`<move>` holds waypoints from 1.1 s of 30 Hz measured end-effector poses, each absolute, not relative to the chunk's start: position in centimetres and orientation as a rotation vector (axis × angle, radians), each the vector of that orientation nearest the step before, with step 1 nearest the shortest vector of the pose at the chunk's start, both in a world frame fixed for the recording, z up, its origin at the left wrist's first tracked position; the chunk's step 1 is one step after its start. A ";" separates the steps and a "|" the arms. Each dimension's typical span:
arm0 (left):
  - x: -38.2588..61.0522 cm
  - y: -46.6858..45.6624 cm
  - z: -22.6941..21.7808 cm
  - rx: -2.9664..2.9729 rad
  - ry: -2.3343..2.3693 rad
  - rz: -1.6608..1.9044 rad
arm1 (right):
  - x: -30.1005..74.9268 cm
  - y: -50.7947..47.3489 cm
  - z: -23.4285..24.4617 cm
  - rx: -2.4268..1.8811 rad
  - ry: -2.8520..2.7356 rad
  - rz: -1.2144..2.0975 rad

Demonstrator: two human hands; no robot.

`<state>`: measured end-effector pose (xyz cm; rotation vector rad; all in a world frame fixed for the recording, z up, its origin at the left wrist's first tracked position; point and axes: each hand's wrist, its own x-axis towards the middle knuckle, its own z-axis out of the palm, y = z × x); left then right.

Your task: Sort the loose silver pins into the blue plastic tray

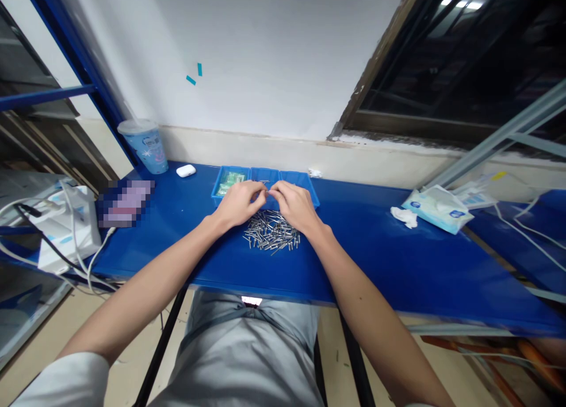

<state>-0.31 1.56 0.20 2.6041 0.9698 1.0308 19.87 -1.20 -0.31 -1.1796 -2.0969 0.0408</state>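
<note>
My left hand [241,203] and my right hand [295,205] meet with fingertips pinched together, just above a heap of small silvery metal pins [273,233]. Whatever sits between the fingertips is too small to make out. Right behind the hands stands a row of blue plastic bins [311,189], partly covered by them. Small green-and-clear pieces [230,180] fill the left bin. A few thin metal pieces show at the middle bin; the right bin's contents are mostly hidden.
On the blue table [375,259], a lidded cup [148,149], white earbud case [186,170] and blurred-out flat object [127,203] lie left, near a power strip with cables [71,230]. To the right are crumpled tissue [404,216] and a tissue pack [439,208].
</note>
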 end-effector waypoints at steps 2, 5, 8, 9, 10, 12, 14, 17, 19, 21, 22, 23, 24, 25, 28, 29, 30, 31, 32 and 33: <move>-0.3 1.5 0.3 2.603 0.970 1.023 | 19.9 -1.2 -0.3 -1.173 -2.103 0.072; -0.3 1.5 0.3 2.603 0.975 1.014 | 20.0 -1.3 -0.2 -1.149 -2.095 0.117; -0.3 1.5 0.2 2.589 0.975 1.021 | 19.9 -1.3 -0.2 -1.184 -2.091 0.088; -0.3 1.6 0.2 2.584 0.973 1.022 | 19.9 -1.3 -0.2 -1.208 -2.094 0.077; -0.3 1.6 0.1 2.582 0.971 1.021 | 19.9 -1.2 -0.2 -1.229 -2.095 0.075; -0.3 1.6 0.1 2.586 0.972 1.026 | 20.0 -1.1 -0.3 -1.234 -2.099 0.096; -0.3 1.6 0.1 2.597 0.976 1.032 | 20.1 -1.1 -0.3 -1.198 -2.110 0.121; -0.3 1.6 0.1 2.610 0.973 1.025 | 20.3 -1.0 -0.4 -1.158 -2.136 0.105; -0.3 1.5 0.2 2.608 0.973 1.025 | 20.3 -0.9 -0.4 -1.161 -2.135 0.090; -0.3 1.5 0.2 2.607 0.975 1.034 | 20.3 -1.0 -0.4 -1.165 -2.118 0.098; -0.3 1.5 0.1 2.607 0.973 1.039 | 20.3 -1.0 -0.3 -1.163 -2.107 0.100; -0.3 1.5 0.1 2.608 0.968 1.042 | 20.2 -1.1 -0.3 -1.160 -2.099 0.096; -0.3 1.5 0.1 2.609 0.962 1.040 | 20.2 -1.1 -0.2 -1.154 -2.095 0.082; -0.3 1.5 0.1 2.607 0.958 1.038 | 20.2 -1.2 -0.2 -1.147 -2.097 0.063; -0.3 1.5 0.1 2.600 0.954 1.033 | 20.1 -1.3 -0.1 -1.138 -2.111 0.032; -0.3 1.5 0.2 2.600 0.955 1.034 | 20.1 -1.3 0.0 -1.138 -2.112 0.045; -0.3 1.5 0.2 2.601 0.955 1.034 | 20.1 -1.3 -0.1 -1.140 -2.110 0.064; -0.3 1.5 0.2 2.603 0.954 1.032 | 20.1 -1.3 -0.1 -1.141 -2.110 0.079; -0.3 1.5 0.2 2.606 0.954 1.026 | 20.1 -1.3 -0.1 -1.141 -2.111 0.085; -0.3 1.4 0.2 2.608 0.954 1.020 | 20.1 -1.2 -0.2 -1.141 -2.114 0.083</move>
